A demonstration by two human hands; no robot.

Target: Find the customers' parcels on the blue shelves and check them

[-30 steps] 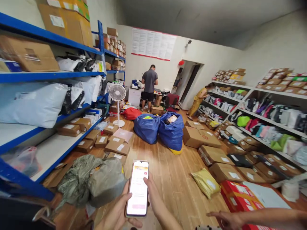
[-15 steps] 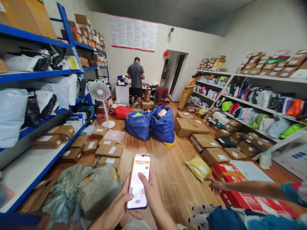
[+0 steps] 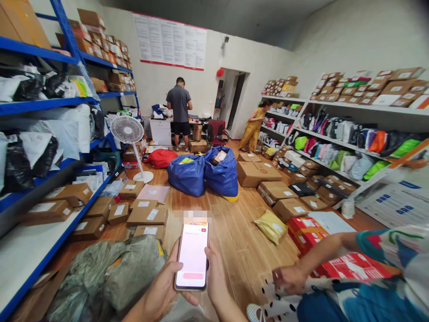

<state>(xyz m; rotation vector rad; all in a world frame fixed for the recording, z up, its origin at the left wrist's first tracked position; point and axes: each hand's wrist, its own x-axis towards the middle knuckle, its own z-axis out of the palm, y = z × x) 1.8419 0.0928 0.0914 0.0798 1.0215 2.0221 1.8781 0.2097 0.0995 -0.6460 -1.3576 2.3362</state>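
Far left: blue metal shelving (image 3: pixel 72 103) with brown cartons, white and black poly bags. Lower left: crumpled grey-green plastic sack (image 3: pixel 110 273) on wooden floor. Bottom centre: left hand (image 3: pixel 161 290) cradles lit white-screen smartphone (image 3: pixel 192 256), fingers wrapped around its left edge and bottom. Right hand (image 3: pixel 214 273) closed on phone's right edge, thumb at screen side. Mid-frame: two blue bags (image 3: pixel 204 176). Lower right: co-worker's hand (image 3: pixel 286 279) near red box (image 3: pixel 351 266).
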